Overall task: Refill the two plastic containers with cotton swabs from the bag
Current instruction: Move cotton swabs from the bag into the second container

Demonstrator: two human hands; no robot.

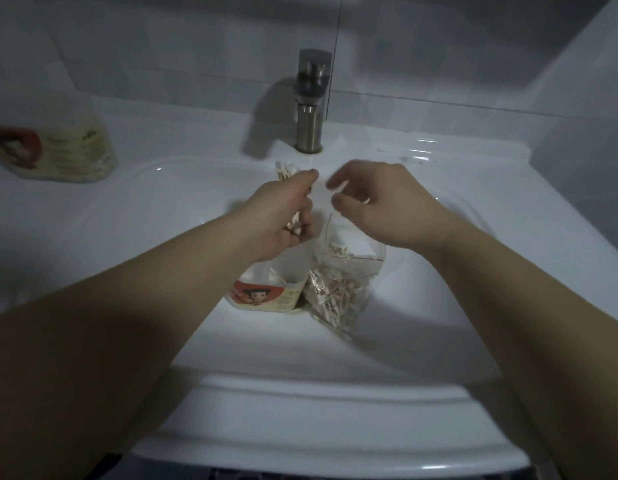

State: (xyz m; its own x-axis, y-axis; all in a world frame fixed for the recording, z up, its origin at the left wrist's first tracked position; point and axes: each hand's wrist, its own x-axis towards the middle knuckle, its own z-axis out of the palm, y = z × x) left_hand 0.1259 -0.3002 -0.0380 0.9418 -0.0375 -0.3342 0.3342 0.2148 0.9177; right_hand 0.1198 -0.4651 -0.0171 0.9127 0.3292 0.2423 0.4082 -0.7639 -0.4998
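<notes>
Head view: a bundle of cotton swabs is gripped in the left hand at frame centre, above the open container standing in the sink. The bag lies just beside it on the right. The right hand appears to pinch a loose swab, though blur prevents certainty. The bundle is best squared, then lowered upright. A second container stands upper left on the white counter. A faucet and tiled wall are noted behind.

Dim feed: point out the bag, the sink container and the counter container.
bag (337, 289), head view, swab-filled lower part
sink container (266, 294), head view, front label
counter container (77, 150), head view, side wall
</notes>
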